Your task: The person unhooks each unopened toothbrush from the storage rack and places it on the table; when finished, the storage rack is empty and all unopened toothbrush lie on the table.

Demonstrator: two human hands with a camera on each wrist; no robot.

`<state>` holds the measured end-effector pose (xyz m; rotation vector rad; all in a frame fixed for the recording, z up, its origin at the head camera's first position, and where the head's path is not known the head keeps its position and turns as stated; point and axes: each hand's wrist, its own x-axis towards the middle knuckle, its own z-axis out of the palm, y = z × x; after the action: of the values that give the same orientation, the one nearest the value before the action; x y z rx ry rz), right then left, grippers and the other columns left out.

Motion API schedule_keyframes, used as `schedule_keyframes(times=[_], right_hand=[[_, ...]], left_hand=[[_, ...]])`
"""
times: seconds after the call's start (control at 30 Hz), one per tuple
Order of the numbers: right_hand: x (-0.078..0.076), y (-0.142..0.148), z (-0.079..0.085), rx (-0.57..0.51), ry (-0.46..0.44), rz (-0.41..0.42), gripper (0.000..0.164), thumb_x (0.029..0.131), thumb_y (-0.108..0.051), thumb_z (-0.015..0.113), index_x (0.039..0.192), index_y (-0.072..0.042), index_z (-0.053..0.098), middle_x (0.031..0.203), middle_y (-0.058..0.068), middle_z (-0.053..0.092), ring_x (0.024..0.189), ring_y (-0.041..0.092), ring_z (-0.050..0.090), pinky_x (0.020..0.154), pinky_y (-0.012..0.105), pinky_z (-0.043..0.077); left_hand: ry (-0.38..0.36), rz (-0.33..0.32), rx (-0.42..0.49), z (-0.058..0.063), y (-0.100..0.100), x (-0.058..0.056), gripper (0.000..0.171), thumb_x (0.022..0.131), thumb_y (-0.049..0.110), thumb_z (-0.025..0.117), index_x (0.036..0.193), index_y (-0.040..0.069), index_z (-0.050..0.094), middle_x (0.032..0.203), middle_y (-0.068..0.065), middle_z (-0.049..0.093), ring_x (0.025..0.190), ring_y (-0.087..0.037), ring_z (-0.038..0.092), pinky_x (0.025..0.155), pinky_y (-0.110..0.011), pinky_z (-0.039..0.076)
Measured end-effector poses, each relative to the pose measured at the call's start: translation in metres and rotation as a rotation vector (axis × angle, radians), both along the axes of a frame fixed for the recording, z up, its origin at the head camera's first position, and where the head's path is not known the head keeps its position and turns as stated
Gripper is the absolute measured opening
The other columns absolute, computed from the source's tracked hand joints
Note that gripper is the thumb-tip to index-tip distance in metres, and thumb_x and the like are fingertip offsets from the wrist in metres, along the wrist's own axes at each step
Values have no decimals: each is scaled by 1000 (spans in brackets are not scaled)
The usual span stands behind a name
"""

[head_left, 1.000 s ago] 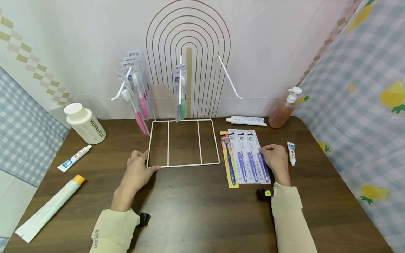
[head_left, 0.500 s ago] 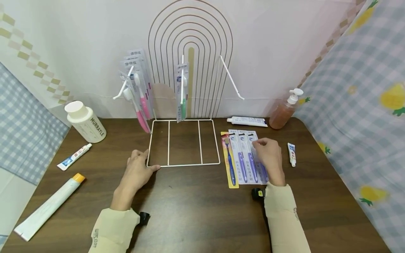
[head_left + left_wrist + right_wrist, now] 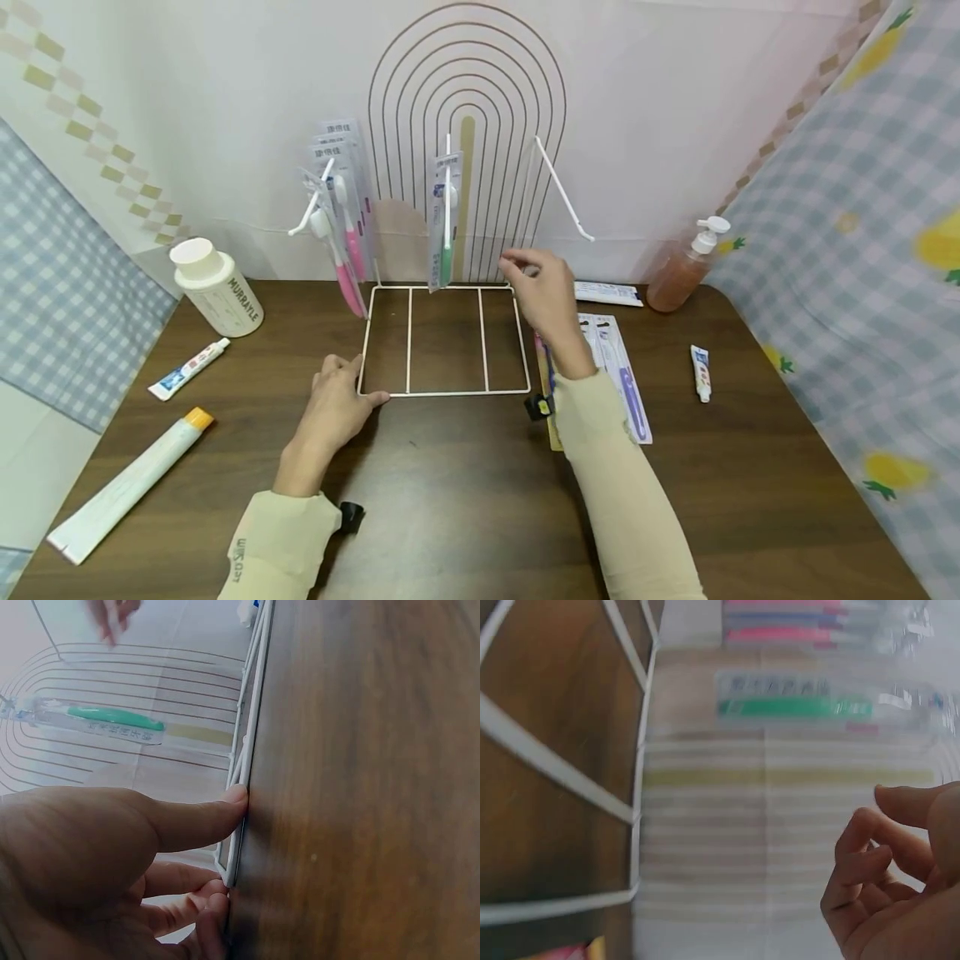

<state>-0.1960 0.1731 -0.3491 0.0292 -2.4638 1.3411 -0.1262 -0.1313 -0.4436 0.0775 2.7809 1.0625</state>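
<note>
Bracing the white rack (image 3: 442,393) on the table (image 3: 450,500), your left hand (image 3: 335,410) pinches its near-left corner, so guide that empty, loosely bent right hand (image 3: 549,302), raised by the rack's right side, clear of the hanging green toothbrush (image 3: 447,262).

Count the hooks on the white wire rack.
3: the left hook, with pink toothbrushes; the middle hook, with a green toothbrush; the right hook, bare. None seem hidden.

The rack (image 3: 450,393) which the left hand (image 3: 335,410) grips looks to me like smooth, coated metal. Under this grip, the table (image 3: 450,492) shows wood grain with soft gloss. Beyond it, the hanging pack (image 3: 437,225) is clear, shiny plastic; behind this hand, the sleeve (image 3: 283,537) is matt cloth.
</note>
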Motion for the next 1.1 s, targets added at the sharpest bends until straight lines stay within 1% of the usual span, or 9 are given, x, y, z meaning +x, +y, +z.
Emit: schedule_keyframes(times=[0.1, 0.27, 0.37, 0.5, 0.57, 0.67, 0.77, 1.0, 1.1], right_hand=[[-12, -19, 14, -44, 10, 44, 35, 110, -18, 77, 141, 0, 79, 128, 21, 78, 91, 26, 74, 70, 18, 51], [-24, -37, 28, -128, -3, 121, 50, 110, -16, 76, 157, 1, 67, 145, 22, 67, 94, 18, 69, 78, 20, 56], [-28, -44, 30, -200, -30, 170, 52, 110, -10, 75, 159, 2, 64, 151, 25, 62, 102, 29, 74, 79, 21, 57], [-31, -50, 29, -261, -51, 210, 44, 110, -5, 72, 153, 5, 68, 149, 26, 63, 107, 42, 76, 72, 19, 54], [-32, -52, 28, -279, -55, 208, 36, 110, -4, 72, 145, 6, 73, 147, 24, 66, 100, 37, 76, 66, 18, 50], [-32, -54, 27, -300, -54, 183, 26, 110, -4, 72, 133, 7, 78, 142, 23, 71, 86, 21, 71, 60, 18, 44], [-33, -57, 27, -315, -42, 165, 21, 111, -3, 72, 127, 8, 79, 138, 23, 75, 77, 14, 68, 58, 17, 43], [-34, -62, 28, -337, -3, 130, 20, 111, -2, 72, 125, 8, 80, 128, 24, 78, 72, 19, 66, 56, 17, 43], [-33, -63, 28, -347, 27, 101, 19, 110, -3, 73, 124, 7, 81, 120, 21, 78, 70, 19, 66, 58, 17, 49]], left_hand=[[-13, -3, 12, 1, 2, 1, 87, 105, 24, 84, 170, -13, 40, 154, -36, 47, 129, -52, 49, 116, -67, 47], [-48, -2, 3, 5, 6, 4, 87, 107, 24, 82, 172, -13, 37, 157, -35, 45, 133, -53, 48, 120, -68, 46], [-38, 7, 3, 2, 6, 3, 86, 106, 22, 83, 170, -14, 39, 156, -36, 46, 131, -52, 48, 119, -68, 47], [-27, 13, 2, 3, 5, 3, 85, 105, 21, 84, 169, -14, 40, 155, -36, 47, 129, -52, 49, 117, -67, 47], [-40, 12, 0, 6, 6, 4, 86, 106, 21, 83, 171, -14, 38, 156, -36, 46, 130, -52, 48, 118, -67, 47], [-53, 6, -5, 9, 7, 5, 86, 107, 22, 82, 172, -12, 37, 156, -34, 46, 132, -52, 47, 120, -67, 47], [-59, 9, -8, 9, 7, 6, 86, 108, 23, 81, 172, -11, 36, 156, -33, 46, 133, -52, 47, 121, -67, 47], [-22, 13, -2, 4, 2, 3, 86, 106, 22, 83, 170, -14, 39, 154, -35, 47, 128, -51, 49, 116, -66, 47], [2, 18, 17, -1, -1, 1, 86, 104, 22, 85, 169, -14, 42, 152, -35, 49, 125, -49, 49, 114, -65, 48]])
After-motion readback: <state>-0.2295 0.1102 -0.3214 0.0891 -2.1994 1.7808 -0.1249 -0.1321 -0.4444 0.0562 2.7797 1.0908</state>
